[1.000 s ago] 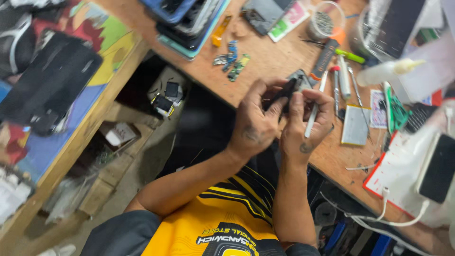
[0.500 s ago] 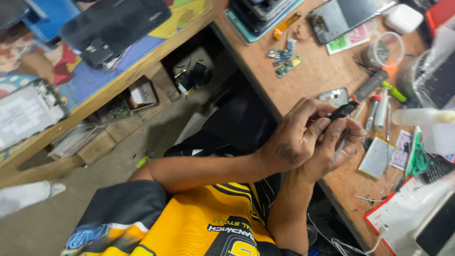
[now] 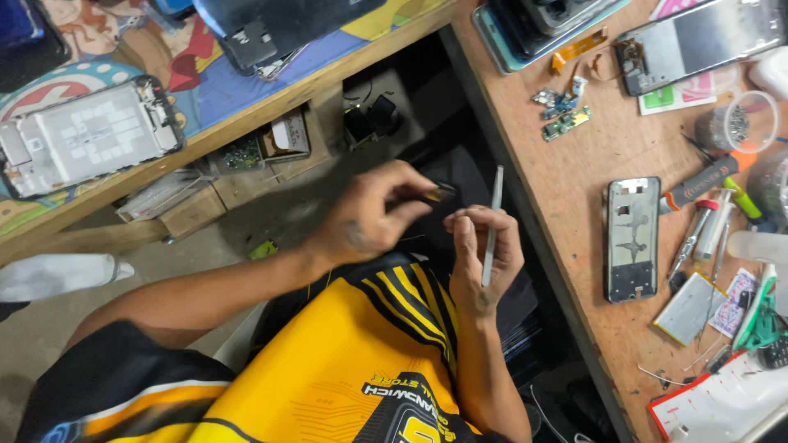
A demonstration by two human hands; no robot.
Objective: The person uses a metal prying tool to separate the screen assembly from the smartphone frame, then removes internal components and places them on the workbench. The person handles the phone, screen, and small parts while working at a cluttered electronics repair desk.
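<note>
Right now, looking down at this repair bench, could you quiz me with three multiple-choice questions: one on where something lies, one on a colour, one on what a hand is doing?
1. Where does the phone frame lie?
A. on the bench
B. on the floor
C. in the lap

2. What is the shirt's main colour?
A. green
B. yellow
C. white

3. What is the right hand doing?
A. resting flat and empty
B. holding a thin tool
C. gripping a cup

Answers:
1 A: the frame lies flat on the wooden top.
2 B: yellow cloth with black stripes.
3 B: the tool stands upright between its fingers, while the left hand pinches a small part.
</note>
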